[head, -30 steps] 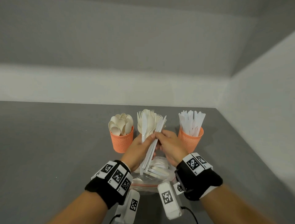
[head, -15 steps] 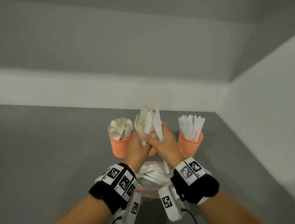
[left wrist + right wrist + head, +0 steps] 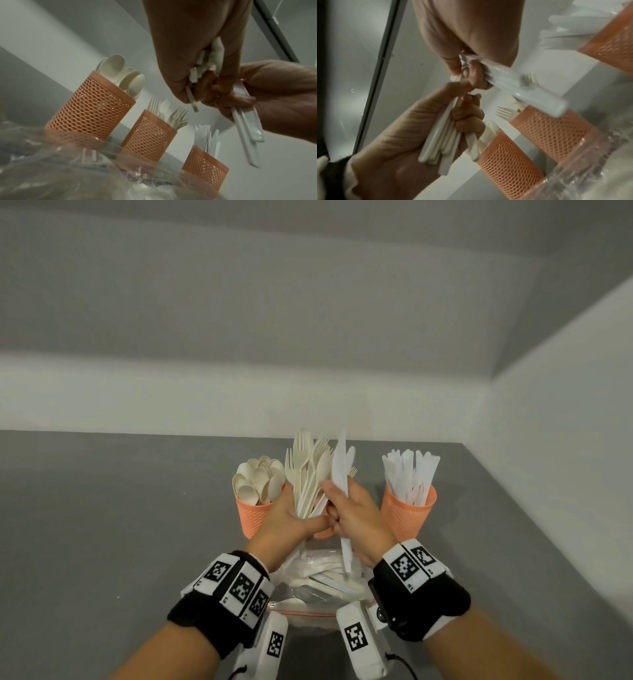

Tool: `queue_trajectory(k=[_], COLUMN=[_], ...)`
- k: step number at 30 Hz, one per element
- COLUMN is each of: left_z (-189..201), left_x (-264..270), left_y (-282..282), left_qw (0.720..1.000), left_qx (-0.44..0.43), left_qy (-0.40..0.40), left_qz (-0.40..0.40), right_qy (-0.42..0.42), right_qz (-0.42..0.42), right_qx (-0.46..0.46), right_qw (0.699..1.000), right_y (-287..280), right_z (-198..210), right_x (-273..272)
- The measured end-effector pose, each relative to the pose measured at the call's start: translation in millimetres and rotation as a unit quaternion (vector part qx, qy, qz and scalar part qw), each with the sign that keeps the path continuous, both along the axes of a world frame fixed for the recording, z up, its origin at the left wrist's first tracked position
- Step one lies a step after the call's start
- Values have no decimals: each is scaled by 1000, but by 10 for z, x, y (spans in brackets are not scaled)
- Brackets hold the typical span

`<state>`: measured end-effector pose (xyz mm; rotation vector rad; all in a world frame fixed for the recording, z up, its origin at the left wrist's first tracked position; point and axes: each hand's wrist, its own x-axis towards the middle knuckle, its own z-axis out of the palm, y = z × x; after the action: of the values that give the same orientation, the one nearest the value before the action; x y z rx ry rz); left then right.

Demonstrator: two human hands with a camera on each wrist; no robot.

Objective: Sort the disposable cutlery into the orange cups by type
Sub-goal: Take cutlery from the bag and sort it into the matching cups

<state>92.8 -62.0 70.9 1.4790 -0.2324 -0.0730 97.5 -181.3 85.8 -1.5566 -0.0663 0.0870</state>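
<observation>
Three orange mesh cups stand in a row: the spoon cup [image 3: 255,517] on the left, the fork cup [image 3: 149,135] in the middle, mostly hidden behind my hands in the head view, and the knife cup [image 3: 407,513] on the right. My left hand [image 3: 301,518] grips a fanned bundle of cream forks and spoons [image 3: 306,474] by the handles. Touching it, my right hand [image 3: 342,508] pinches a few white knives [image 3: 340,470] upright, their handles hanging below the fist [image 3: 247,129]. Both hands hover in front of the fork cup.
A clear plastic zip bag [image 3: 315,583] with more loose cutlery lies on the grey table [image 3: 120,525] just under my wrists. Walls close off the back and the right side; the table stretches open to the left.
Both hands held one bundle a second ago. My right hand has since drawn the white knives out of it and turned them upright, and both hands have moved slightly toward the cups.
</observation>
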Motion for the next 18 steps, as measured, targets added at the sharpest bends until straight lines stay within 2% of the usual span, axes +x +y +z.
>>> queue_trajectory(k=[3, 5, 9, 13, 18], left_z=[40, 44, -9, -29, -30], left_x=[-16, -12, 41, 21, -40], left_y=[-11, -42, -77, -129, -175], left_qw=[1000, 1000, 998, 997, 996], left_qx=[-7, -5, -42, -48, 32], left_qy=[-1, 6, 40, 38, -22], left_qz=[-30, -18, 29, 51, 84], right_qy=[-28, -44, -92, -149, -166], right_qz=[-64, -90, -77, -42, -74], right_qx=[48, 65, 60, -104, -199], right_qw=[996, 993, 991, 982, 963], right_y=[-52, -107, -116, 16, 87], right_z=[75, 128, 257, 227, 93], right_x=[51, 81, 54, 20, 25])
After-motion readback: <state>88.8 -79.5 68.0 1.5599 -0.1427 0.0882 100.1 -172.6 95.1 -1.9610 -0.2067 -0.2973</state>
